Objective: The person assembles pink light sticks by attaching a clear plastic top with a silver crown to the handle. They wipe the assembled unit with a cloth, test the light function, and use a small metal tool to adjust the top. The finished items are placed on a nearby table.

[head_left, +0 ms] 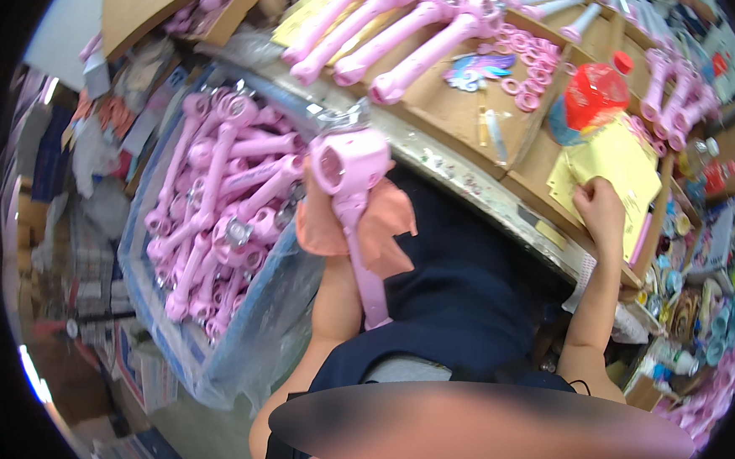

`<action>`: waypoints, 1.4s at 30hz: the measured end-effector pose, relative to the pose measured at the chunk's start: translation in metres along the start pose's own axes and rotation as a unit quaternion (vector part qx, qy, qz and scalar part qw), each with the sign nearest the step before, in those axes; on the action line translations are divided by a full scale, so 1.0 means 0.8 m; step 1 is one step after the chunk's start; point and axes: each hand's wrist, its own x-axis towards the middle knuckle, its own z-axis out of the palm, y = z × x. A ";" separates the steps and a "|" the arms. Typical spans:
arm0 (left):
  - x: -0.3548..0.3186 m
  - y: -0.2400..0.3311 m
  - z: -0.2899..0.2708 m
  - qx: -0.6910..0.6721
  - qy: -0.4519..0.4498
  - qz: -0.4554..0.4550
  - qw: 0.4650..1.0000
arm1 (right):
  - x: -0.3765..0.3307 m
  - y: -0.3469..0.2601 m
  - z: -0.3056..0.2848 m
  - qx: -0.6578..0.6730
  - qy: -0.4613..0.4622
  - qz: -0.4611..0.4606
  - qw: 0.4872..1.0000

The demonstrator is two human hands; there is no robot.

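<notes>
The pink wand, its head near twelve o'clock, is held by the left hand in a closed grip, orange cloth behind its neck. At two o'clock, the right hand is curled at yellow sheets; whether any is pinched cannot be told. The wand is best kept steady, sheets uncreased.

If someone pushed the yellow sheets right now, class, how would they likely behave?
The yellow sheets look thin, so they would probably bend easily. Their uneven, overlapping edges suggest a loose pile that might slide apart.
</notes>
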 end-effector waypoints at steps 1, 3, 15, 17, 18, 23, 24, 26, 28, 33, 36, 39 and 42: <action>0.001 -0.003 -0.004 -0.025 -0.039 -0.001 0.999 | -0.008 -0.015 -0.002 0.081 0.027 -0.021 0.996; -0.001 -0.010 -0.006 0.108 -0.026 0.042 0.993 | -0.023 -0.064 0.003 0.494 -0.025 -0.027 0.869; -0.007 -0.026 0.022 0.072 0.009 0.033 0.997 | -0.042 -0.257 0.081 0.515 -0.208 -0.243 0.795; -0.004 -0.033 0.017 0.117 0.054 0.049 0.990 | -0.041 -0.258 0.078 0.511 -0.210 -0.233 0.800; -0.004 -0.036 0.014 0.113 0.011 0.073 0.991 | -0.041 -0.257 0.075 0.511 -0.208 -0.232 0.801; -0.004 -0.046 0.008 0.107 -0.010 0.043 0.993 | -0.039 -0.247 0.069 0.470 -0.237 -0.194 0.828; -0.003 -0.046 0.008 0.158 -0.015 0.064 0.985 | -0.038 -0.246 0.069 0.462 -0.239 -0.186 0.834; -0.001 -0.046 0.012 0.064 0.023 0.012 0.998 | -0.037 -0.245 0.069 0.466 -0.237 -0.183 0.833; -0.001 -0.046 0.014 0.012 0.008 -0.027 1.000 | -0.037 -0.245 0.071 0.489 -0.236 -0.193 0.817; -0.012 -0.048 0.013 -0.064 -0.099 -0.078 0.990 | -0.034 -0.241 0.085 0.552 -0.252 -0.209 0.767; -0.013 -0.041 0.008 -0.109 -0.087 -0.151 0.979 | -0.028 -0.228 0.089 0.581 -0.277 -0.152 0.750; -0.007 -0.023 0.005 -0.096 -0.163 -0.098 0.977 | -0.029 -0.211 0.076 0.557 -0.176 -0.075 0.808; -0.006 -0.003 0.007 -0.190 -0.113 -0.105 0.970 | -0.048 -0.192 0.045 0.502 -0.086 -0.169 0.844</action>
